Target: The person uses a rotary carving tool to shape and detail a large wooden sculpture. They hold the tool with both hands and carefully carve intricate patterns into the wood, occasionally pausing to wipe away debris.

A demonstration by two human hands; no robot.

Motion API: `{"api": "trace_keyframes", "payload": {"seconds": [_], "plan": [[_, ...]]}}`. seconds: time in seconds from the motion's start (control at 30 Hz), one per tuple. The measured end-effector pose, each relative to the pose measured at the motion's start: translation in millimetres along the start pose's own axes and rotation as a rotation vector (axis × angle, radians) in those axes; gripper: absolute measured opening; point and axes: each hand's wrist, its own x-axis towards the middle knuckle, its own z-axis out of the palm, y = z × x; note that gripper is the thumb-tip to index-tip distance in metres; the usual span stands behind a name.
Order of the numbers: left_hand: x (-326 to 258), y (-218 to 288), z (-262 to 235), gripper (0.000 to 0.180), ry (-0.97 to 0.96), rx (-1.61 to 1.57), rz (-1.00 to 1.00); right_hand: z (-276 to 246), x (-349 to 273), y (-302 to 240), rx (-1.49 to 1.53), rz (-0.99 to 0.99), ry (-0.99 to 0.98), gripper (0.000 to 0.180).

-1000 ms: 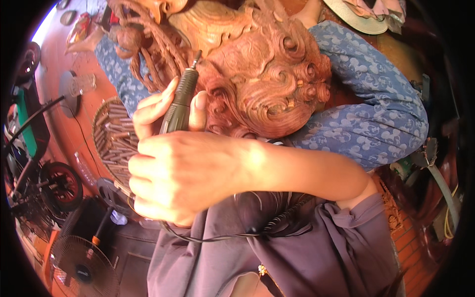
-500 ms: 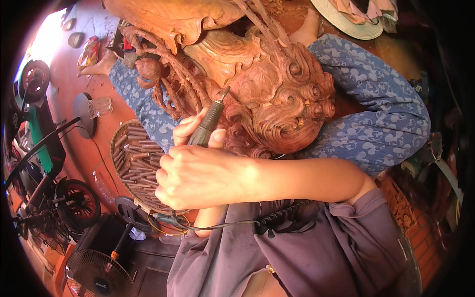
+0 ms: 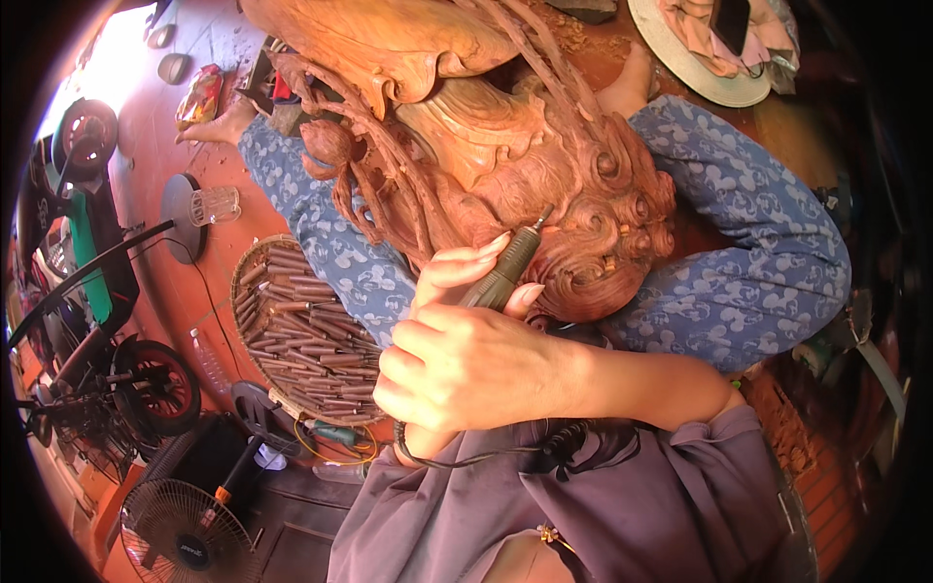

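A carved reddish-brown wooden sculpture [image 3: 544,180] with curls and branch-like stems lies between two legs in blue patterned trousers. The thumb and fingers of my left hand [image 3: 455,277] close round a dark rotary carving tool [image 3: 505,272]. Its thin metal bit reaches the curled carving, though I cannot tell whether it touches. My right hand [image 3: 466,364] lies across in front of the left, fingers curled round the tool's lower body, which is hidden beneath it. From under the right hand runs a black cable [image 3: 466,462], coiled farther along over my lap.
Left of the legs stands a round basket [image 3: 236,291] full of brown rod-shaped bits. A plastic bottle [image 3: 207,358], a fan [image 3: 190,530] and wheeled vehicles [image 3: 155,389] occupy the left side. A pale hat [image 3: 671,68] holding cloth and a phone lies at the upper right.
Both hands and the rotary carving tool have moved right across the sculpture, bringing the bit to the curls farther right. The whole view has shifted slightly too.
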Motion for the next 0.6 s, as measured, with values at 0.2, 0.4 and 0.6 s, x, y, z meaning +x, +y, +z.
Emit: {"api": "trace_keyframes", "payload": {"seconds": [0.2,0.4,0.6], "plan": [[22.3,-4.2,-24.2,0.05,-0.015,0.099,-0.01,8.8,18.4,16.0,0.03,-0.059,-0.02,0.038],[38.7,0.0,-33.2,0.041,0.184,0.369,0.273,10.6,19.9,15.4,0.034,-0.058,0.17,0.017],[48.9,1.7,-53.3,0.036,0.374,0.741,0.42,-7.2,-4.2,1.2,0.268,0.129,0.32,0.028]]}}
